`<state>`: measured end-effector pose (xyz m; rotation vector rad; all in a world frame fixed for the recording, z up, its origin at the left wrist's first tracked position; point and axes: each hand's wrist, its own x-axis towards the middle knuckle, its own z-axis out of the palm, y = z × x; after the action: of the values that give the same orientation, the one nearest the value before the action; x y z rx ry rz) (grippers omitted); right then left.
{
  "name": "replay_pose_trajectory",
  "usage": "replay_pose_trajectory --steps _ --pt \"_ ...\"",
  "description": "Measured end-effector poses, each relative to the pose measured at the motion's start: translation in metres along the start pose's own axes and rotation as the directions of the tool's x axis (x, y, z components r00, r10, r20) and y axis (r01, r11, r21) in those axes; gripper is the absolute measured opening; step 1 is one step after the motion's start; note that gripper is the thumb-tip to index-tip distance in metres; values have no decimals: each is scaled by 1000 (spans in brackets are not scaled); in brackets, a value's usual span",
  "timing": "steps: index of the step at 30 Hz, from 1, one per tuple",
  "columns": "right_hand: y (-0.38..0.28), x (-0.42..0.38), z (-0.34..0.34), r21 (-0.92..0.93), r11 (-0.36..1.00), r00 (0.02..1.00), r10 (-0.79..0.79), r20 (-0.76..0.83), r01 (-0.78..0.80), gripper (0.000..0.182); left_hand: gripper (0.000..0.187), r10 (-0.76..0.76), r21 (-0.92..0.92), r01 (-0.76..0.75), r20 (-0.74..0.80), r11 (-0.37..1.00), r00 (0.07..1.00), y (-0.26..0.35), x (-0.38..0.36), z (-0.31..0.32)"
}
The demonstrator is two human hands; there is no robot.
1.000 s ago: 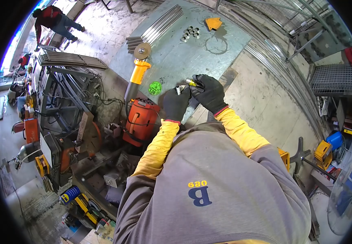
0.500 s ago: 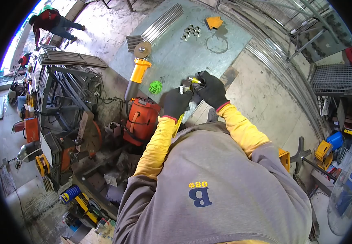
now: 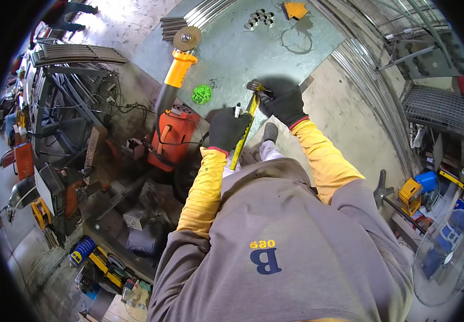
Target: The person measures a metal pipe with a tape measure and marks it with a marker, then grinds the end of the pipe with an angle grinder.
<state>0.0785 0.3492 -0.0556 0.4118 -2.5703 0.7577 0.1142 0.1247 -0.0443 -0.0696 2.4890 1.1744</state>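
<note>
My left hand [image 3: 228,129], in a black glove, is closed around a small white-and-black marker [image 3: 238,110] that sticks up from the fist. A yellow tape measure blade [image 3: 245,133] runs beside that hand, from near my right hand down toward my waist. My right hand [image 3: 285,105], also gloved in black, is closed at the upper end of the blade, where a dark tool or tape case [image 3: 255,86] shows at the fingers. A green disc [image 3: 201,94] lies on the grey metal sheet [image 3: 232,59] left of my hands.
An angle grinder [image 3: 178,70] stands beside the sheet, above a red machine [image 3: 172,138]. Metal tubes [image 3: 202,16], short round pieces [image 3: 260,19] and an orange arrow-shaped block [image 3: 295,10] lie farther off. Another person's legs [image 3: 71,16] show at the upper left. A fan [image 3: 447,257] stands at the right.
My hands have moved apart, and a longer stretch of the yellow blade now shows between them. The view has shifted, so the sheet's far items sit higher in the frame.
</note>
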Motion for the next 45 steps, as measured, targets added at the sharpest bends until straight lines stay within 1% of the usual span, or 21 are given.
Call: replay_pose_trajectory --steps 1,3,5,7,8,9,11,13,14,16,18,21,27,29,31,33,36,38,40,42,45 --pt "1 0 0 -4 1000 1000 5 14 -5 29 36 -8 -9 8 10 1000 1000 -4 -1 3" --pt "1 2 0 -17 1000 1000 -21 7 21 32 37 113 109 -101 -105 989 988 -7 -3 7" --pt "-4 -1 -2 -25 1000 998 15 61 -14 33 38 96 90 -90 -68 992 993 -5 -5 4" --pt "-7 4 -1 -59 998 1000 -17 -5 17 30 39 94 79 -90 -45 993 995 -7 -2 3" --pt "-7 5 -3 -58 998 999 -14 -32 12 26 40 73 36 -72 -34 997 997 -7 -1 4" --pt "-9 5 -3 -60 998 999 -16 -35 14 26 41 53 -5 -53 -21 999 998 -8 0 6" --pt "-12 5 -3 -81 996 998 39 -43 -43 25 41 60 11 -60 -36 998 998 -10 2 8" --pt "-11 5 -4 -82 996 999 35 -28 -37 25 42 66 27 -65 -47 998 997 -3 -2 3" --pt "-10 5 -5 -81 996 1000 29 -10 -30 25 43 62 28 -61 -29 998 998 -1 -4 -1" --pt "-9 4 -3 -80 997 999 19 -33 -22 25 44 64 25 -63 -14 998 998 -1 -4 0" --pt "-10 3 -1 -79 997 998 9 -55 -13 25 44 166 94 -158 -95 983 981 -4 -3 3" --pt "-11 2 1 -100 994 999 32 -39 -35 24 43 177 119 -164 -117 979 977 -2 -4 4" --pt "-13 2 2 -120 992 997 24 -69 -32 21 41 143 101 -132 -111 986 983 0 -4 1" --pt "-10 4 2 -64 998 993 -32 -111 24 20 41 151 103 -140 -101 985 983 -4 -2 0" --pt "-12 5 1 -63 998 994 -31 -109 24 20 41 159 106 -149 -90 983 983 -5 0 -1" --pt "-12 5 0 -64 998 994 -29 -108 22 20 41 117 85 -111 -70 990 991 -6 0 0" --pt "-12 5 0 -61 998 990 -35 -134 27 21 41 151 111 -143 -71 984 986 -7 0 -1" --pt "-11 4 2 -33 999 993 7 -118 -11 20 42 154 122 -143 -79 982 985 -6 0 0" --pt "-11 4 4 -27 999 991 14 -132 -18 20 42 158 137 -145 -86 980 984 -6 -1 1" --pt "-11 3 3 -21 999 989 23 -143 -26 19 43 194 149 -176 -113 973 975 -5 -2 2" --pt "-15 5 2 -15 999 991 36 -131 -38 19 43 162 129 -149 -102 980 981 -1 -4 2"
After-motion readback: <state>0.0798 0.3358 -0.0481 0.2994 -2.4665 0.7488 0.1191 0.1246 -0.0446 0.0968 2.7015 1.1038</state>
